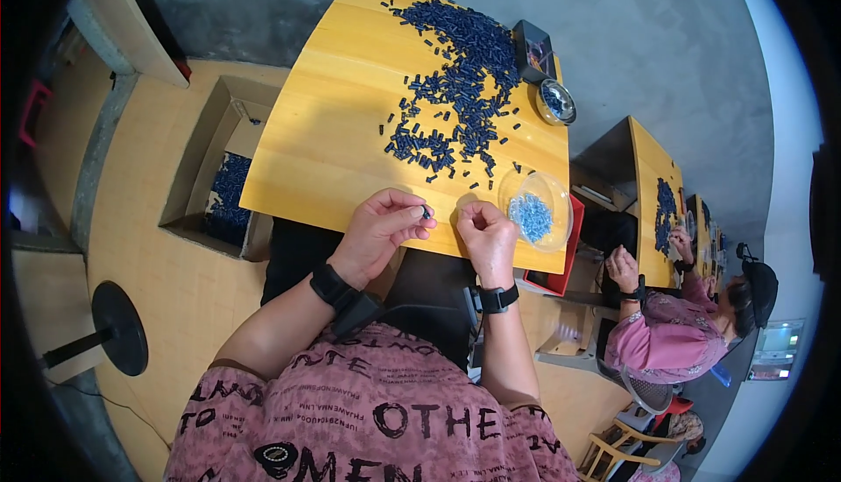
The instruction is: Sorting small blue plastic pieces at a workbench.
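Note:
Between the thumb and fingers of my left hand sits a small dark blue cylindrical piece, just above the table's near edge. My right hand is closed in a pinch to the right of it, and whatever its fingertips hold is hidden. A clear plastic bowl of tiny light blue pieces stands right beside my right hand. Beyond both hands, a large loose pile of similar dark cylindrical pieces spreads over the yellow wooden table.
A black tray and a metal bowl stand at the table's right edge. Left of the table, a cardboard box on the floor holds dark pieces. A red bin is below right. A co-worker sits at another table.

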### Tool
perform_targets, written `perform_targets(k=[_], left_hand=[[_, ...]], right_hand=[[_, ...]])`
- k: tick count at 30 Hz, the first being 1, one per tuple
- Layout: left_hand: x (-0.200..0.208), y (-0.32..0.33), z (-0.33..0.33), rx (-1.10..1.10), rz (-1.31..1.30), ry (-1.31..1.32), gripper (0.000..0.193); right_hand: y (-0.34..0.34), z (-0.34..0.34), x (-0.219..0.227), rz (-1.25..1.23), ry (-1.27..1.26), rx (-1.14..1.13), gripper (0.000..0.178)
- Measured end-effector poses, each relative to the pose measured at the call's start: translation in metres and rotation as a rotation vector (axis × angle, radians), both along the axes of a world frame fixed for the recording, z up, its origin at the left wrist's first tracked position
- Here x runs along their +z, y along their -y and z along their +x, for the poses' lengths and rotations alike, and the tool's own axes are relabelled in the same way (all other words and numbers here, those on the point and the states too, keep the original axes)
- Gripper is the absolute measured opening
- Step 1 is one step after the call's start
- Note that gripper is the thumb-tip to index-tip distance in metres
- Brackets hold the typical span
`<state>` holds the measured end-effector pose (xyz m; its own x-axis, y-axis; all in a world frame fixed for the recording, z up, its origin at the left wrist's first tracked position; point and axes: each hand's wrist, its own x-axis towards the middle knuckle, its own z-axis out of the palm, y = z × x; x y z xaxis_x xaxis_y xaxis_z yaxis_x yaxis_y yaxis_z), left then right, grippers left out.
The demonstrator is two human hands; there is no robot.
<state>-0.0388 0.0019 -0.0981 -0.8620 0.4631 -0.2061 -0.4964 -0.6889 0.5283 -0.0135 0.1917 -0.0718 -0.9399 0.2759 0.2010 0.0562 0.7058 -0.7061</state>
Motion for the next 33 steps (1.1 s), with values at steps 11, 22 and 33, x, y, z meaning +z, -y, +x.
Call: perform_targets(k=[11, 22, 33], left_hand=[[0.003, -0.003, 0.000, -0.021, 0.038, -0.044, 0.011], [0.003, -0.007, 0.002, -0.045, 0.057, -0.073, 0.013], [0.017, -0.009, 0.006, -0.070, 0.090, -0.135, 0.013]], right_hand=[[-0.013, 0.016, -0.008, -0.589, 0.118, -0.024, 0.007], [0.006, 0.038, 0.012, -0.567, -0.001, 0.048, 0.008], [0.026, 0.050, 0.046, -0.601, -0.135, 0.210, 0.011]])
